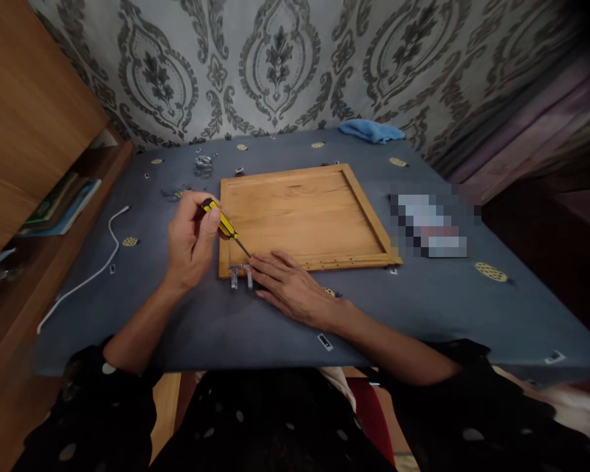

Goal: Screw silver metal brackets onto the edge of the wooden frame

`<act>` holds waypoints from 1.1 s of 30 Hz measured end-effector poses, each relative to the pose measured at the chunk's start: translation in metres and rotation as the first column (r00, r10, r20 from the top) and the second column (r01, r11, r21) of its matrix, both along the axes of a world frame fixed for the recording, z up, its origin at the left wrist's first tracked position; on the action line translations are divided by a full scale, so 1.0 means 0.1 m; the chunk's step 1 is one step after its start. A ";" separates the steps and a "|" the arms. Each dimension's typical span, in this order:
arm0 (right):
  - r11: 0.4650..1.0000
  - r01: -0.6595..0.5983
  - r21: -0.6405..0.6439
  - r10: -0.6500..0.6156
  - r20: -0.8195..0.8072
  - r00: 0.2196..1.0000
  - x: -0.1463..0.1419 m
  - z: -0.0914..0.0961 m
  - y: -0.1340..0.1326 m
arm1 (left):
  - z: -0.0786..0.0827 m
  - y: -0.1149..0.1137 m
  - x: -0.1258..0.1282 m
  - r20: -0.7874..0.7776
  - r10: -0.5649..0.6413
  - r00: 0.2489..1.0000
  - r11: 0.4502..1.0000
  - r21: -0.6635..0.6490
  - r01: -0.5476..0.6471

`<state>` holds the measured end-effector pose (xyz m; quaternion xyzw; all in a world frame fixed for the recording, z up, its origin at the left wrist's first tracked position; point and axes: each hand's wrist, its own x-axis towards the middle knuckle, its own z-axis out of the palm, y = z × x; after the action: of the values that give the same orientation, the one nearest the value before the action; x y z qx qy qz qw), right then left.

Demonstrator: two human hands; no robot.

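My left hand [193, 239] is closed around the yellow and black handle of a screwdriver [227, 227]. Its shaft slants down to the right, and the tip is at the near edge of a framed wooden panel [295, 213], beside a small metal fitting [240, 267]. Two prongs of this fitting stick out over the panel's near edge. My right hand [292, 288] lies flat across that same edge, fingers stretched out, with the fingertips close to the screwdriver tip and the fitting. Whatever lies under those fingertips is hidden.
Behind the panel's left side are more metal fittings [203, 165] on the blue cloth-covered table [187, 341]. A white cable [96, 278] curves along the left. A blue cloth [372, 130] lies at the back, and a blurred-out item [432, 223] on the right. Wooden furniture [39, 98] borders the left side.
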<state>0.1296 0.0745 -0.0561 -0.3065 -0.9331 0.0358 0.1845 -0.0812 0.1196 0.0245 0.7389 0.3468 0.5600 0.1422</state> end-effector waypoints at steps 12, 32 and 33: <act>1.000 0.000 -0.020 0.000 -0.022 1.000 -0.01 0.00 0.00 | -0.06 -0.04 0.01 -0.133 -0.001 0.991 0.999 0.032 0.005; 1.000 0.011 -0.015 -0.011 -0.010 1.000 -0.02 0.01 0.00 | -0.09 -0.07 0.01 -0.219 -0.008 0.976 1.000 0.009 0.010; 1.000 0.011 -0.010 -0.011 -0.008 1.000 -0.02 0.02 0.00 | -0.10 -0.06 0.01 -0.219 -0.026 0.975 1.000 0.005 0.028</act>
<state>0.1276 0.0742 -0.0542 -0.3125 -0.9304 0.0406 0.1870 -0.0803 0.1132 0.0145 0.8013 0.3481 0.4744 0.1078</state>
